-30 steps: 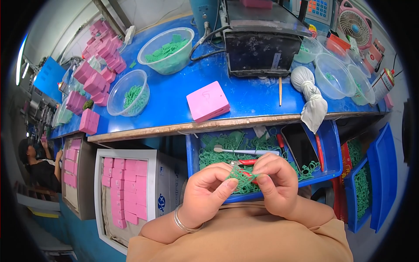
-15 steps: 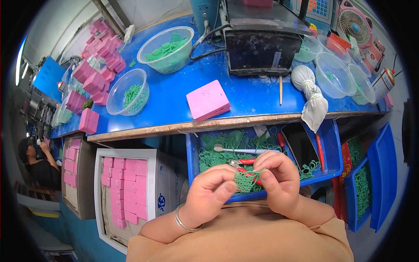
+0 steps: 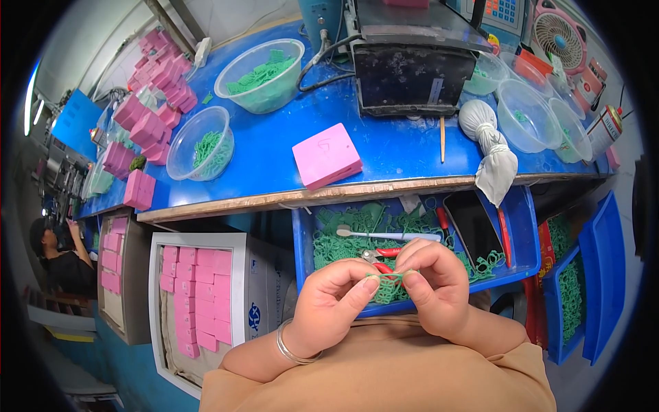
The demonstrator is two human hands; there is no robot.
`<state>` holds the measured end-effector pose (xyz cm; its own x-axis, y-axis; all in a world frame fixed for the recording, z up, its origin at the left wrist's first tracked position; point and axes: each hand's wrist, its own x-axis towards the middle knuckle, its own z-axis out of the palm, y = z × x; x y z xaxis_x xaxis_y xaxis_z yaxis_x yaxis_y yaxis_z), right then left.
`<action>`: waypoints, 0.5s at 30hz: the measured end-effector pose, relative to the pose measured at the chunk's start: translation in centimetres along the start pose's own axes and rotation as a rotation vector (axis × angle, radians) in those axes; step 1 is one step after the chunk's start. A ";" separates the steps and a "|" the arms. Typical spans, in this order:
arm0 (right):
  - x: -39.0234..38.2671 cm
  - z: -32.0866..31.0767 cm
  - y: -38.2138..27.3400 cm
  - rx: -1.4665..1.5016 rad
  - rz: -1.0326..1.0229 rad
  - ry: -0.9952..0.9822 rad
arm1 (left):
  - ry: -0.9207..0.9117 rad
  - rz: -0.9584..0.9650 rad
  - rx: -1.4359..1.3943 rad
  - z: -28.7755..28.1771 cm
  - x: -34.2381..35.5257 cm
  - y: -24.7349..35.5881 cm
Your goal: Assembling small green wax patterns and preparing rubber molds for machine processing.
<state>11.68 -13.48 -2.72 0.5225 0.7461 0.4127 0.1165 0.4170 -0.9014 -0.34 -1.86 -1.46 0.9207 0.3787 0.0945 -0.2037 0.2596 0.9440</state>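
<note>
Over the front of a blue drawer tray [image 3: 527,230], my left hand [image 3: 329,302] and my right hand [image 3: 439,288] pinch a small green lattice piece [image 3: 389,289] between thumbs and forefingers. The lattice hangs below my fingertips, and part of it is covered by them. Just behind the fingers lie red-handled cutters [image 3: 373,257], partly hidden. A white toothbrush [image 3: 384,235] rests across green lattice scraps [image 3: 329,248] in the tray. To the right in the tray are a dark flat slab [image 3: 473,223] and a red stick-like tool [image 3: 504,240].
A pink block [image 3: 326,156] sits on the blue workbench [image 3: 268,161]. Clear bowls [image 3: 200,144] with green pieces stand behind it, near a black machine [image 3: 408,79]. Pink blocks fill a white-framed box [image 3: 237,288] at left. A tied white cloth bag [image 3: 494,165] overhangs the bench edge.
The green lattice has tipped so its upper edge shows thinner. My left thumb has moved up and toward the right thumb. Both hands keep their pinch.
</note>
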 end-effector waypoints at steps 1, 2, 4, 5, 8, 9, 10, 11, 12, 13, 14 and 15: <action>0.0 0.0 0.1 -0.017 -0.016 0.001 | 0.005 -0.002 0.006 0.0 0.0 0.0; 0.0 0.0 0.0 -0.016 -0.016 0.001 | 0.010 -0.002 0.012 0.1 0.0 0.0; 0.1 0.0 -0.1 -0.043 -0.002 0.000 | 0.002 0.000 0.019 0.0 -0.1 0.0; 0.0 0.0 0.0 -0.043 -0.002 0.001 | -0.007 0.002 0.025 -0.1 -0.1 0.0; 0.0 0.1 0.1 -0.065 -0.016 0.026 | 0.003 -0.003 0.005 0.1 -0.1 0.3; 0.1 0.0 0.1 -0.103 -0.047 0.021 | 0.003 -0.003 0.005 0.1 -0.1 0.3; 0.1 0.0 0.1 -0.141 -0.078 0.016 | -0.010 0.004 -0.013 0.0 -0.1 0.2; 0.2 0.0 0.1 -0.140 -0.078 0.016 | -0.023 0.011 -0.031 -0.1 -0.1 0.2; 0.2 0.0 0.0 -0.167 -0.111 0.010 | -0.022 0.011 -0.031 -0.2 -0.1 0.2; 0.3 0.0 0.0 -0.193 -0.144 0.005 | -0.036 0.024 -0.002 -0.2 -0.1 0.2; 0.3 0.0 -0.1 -0.193 -0.143 0.005 | -0.051 0.036 0.026 -0.2 -0.1 0.2; 0.3 0.0 -0.1 -0.202 -0.151 0.003 | -0.051 0.035 0.026 -0.2 -0.1 0.3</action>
<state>11.80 -13.35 -2.52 0.4884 0.6818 0.5446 0.3595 0.4114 -0.8375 -0.53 -1.63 -1.30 0.9289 0.3415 0.1433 -0.2283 0.2232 0.9477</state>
